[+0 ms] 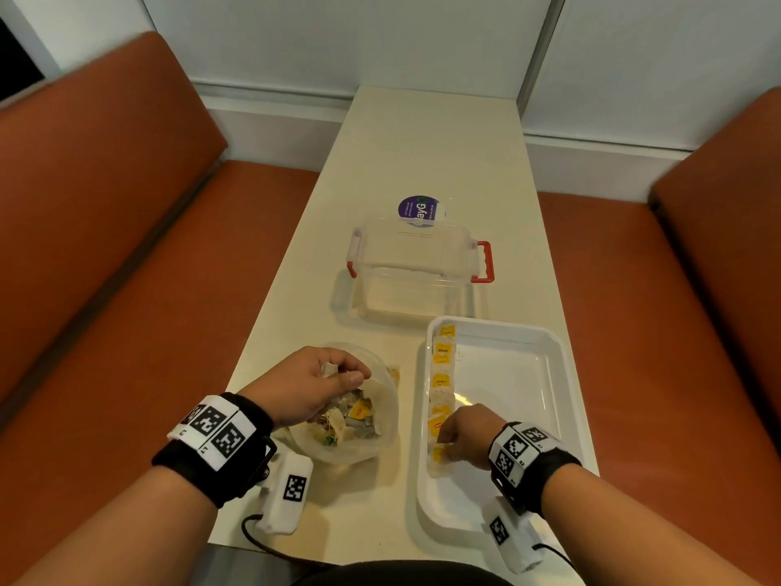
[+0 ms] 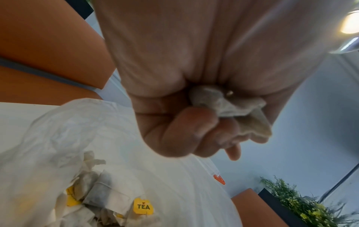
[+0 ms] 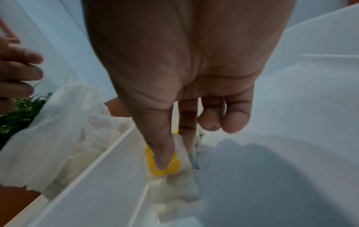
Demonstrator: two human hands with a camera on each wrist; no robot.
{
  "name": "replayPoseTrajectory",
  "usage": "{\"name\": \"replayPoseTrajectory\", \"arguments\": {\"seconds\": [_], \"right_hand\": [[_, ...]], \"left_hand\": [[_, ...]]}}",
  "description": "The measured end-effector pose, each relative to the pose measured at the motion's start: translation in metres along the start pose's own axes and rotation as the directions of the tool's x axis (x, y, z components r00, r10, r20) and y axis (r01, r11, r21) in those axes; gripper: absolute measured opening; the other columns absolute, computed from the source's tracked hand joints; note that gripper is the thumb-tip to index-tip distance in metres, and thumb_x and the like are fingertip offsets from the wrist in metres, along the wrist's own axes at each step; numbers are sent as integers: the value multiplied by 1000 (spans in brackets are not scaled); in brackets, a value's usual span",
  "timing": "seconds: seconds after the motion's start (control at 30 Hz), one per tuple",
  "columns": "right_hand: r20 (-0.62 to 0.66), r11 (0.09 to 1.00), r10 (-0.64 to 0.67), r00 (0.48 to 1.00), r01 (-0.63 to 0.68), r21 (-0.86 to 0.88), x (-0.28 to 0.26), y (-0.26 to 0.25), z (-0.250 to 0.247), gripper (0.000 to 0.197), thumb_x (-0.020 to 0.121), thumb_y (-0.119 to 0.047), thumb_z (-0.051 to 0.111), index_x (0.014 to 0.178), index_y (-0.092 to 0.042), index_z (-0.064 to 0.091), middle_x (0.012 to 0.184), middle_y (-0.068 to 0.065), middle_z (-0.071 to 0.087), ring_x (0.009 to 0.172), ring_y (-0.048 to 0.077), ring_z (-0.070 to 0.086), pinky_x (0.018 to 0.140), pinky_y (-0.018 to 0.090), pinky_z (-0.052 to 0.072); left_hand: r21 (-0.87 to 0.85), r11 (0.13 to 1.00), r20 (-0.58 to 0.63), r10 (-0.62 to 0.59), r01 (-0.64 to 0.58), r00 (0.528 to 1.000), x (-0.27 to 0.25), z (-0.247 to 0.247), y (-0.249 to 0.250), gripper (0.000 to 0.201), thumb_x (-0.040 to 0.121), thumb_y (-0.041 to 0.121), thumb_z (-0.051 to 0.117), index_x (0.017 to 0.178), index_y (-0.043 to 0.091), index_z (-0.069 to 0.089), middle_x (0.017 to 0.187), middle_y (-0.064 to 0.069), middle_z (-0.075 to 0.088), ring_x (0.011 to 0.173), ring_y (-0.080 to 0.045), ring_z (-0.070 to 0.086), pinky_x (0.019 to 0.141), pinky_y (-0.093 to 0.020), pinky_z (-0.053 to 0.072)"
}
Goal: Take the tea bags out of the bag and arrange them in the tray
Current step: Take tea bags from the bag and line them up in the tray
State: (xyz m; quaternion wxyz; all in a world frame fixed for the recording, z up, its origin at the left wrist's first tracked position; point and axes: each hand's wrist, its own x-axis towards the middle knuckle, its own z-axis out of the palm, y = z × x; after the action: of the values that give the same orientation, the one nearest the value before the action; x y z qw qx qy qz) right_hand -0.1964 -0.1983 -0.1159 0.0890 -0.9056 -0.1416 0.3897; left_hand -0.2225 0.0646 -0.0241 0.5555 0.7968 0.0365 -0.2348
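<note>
In the head view the right hand covers the nearest tea bag in the tray, so its yellow tag shows only in part, and the print on the tags of the row is too small to read. The left hand hides most of the crumpled tea bag it grips; its tag cannot be seen. In the right wrist view the fingers cover the tag's lettering, and the bag is blurred. The round label behind the clear box is partly hidden, its text cut off.
</note>
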Motion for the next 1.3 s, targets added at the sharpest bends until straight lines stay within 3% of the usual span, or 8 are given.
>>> {"name": "replayPoseTrajectory", "arguments": {"seconds": [0.33,0.53,0.67,0.77,1.0,1.1,1.2,1.3], "right_hand": [[-113,992,70,991,-57,113,14,2,5,21,81,-27,70,101,-22,64,94,-4,56,86,15,54,72,23,40],[-149,989,86,985,-66,133,15,1,8,17,79,-28,70,85,-25,55,94,-4,58,87,16,57,74,24,46],[-214,971,108,971,-57,230,8,4,-1,15,76,-33,66,76,-27,53,89,-3,61,82,15,58,69,23,47],[-321,963,103,942,-13,270,0,7,-16,17,81,-40,64,81,-25,57,81,-7,60,79,12,56,63,21,41],[-513,891,-223,829,387,238,-34,-37,-57,8,86,-30,64,82,-23,61,80,-9,63,67,-2,52,62,10,35],[-489,838,-348,800,499,220,-42,-60,-64,14,89,-34,60,90,-21,67,86,-8,67,66,-4,53,62,7,36],[-466,849,-332,820,475,231,-43,-73,-65,31,89,-49,57,96,-21,67,86,-6,68,77,8,60,70,25,46],[-445,863,-304,843,441,246,-41,-78,-67,31,83,-47,63,102,-23,63,88,-7,65,78,10,59,69,27,46]], "left_hand": [[-13,1000,5,-26,26,1000,-4,0,-2,12,94,22,61,97,17,71,53,-1,44,44,-13,34,44,-24,32],[-51,999,6,-14,14,1000,0,2,-10,16,90,25,67,80,13,64,63,-10,50,48,-19,38,44,-24,34],[-259,965,-56,-68,51,996,-2,7,-13,47,71,51,76,78,8,56,48,-2,48,41,-16,37,42,-24,32],[-530,837,-59,-201,140,978,-3,15,-14,68,68,77,56,77,9,52,54,-3,46,49,-17,39,42,-23,31],[-785,586,2,-324,202,946,5,41,-11,75,84,79,21,80,11,52,63,-9,47,49,-20,42,45,-23,28],[-797,582,-44,-325,163,945,6,56,-7,74,86,77,22,80,11,53,68,-11,47,50,-21,42,45,-24,29],[-766,633,-104,-294,112,950,7,69,0,73,89,73,19,83,9,55,65,-11,48,51,-21,43,47,-26,30],[-750,654,-131,-286,94,949,10,76,7,78,90,71,15,97,5,56,62,-9,46,52,-18,42,52,-30,28]]}}
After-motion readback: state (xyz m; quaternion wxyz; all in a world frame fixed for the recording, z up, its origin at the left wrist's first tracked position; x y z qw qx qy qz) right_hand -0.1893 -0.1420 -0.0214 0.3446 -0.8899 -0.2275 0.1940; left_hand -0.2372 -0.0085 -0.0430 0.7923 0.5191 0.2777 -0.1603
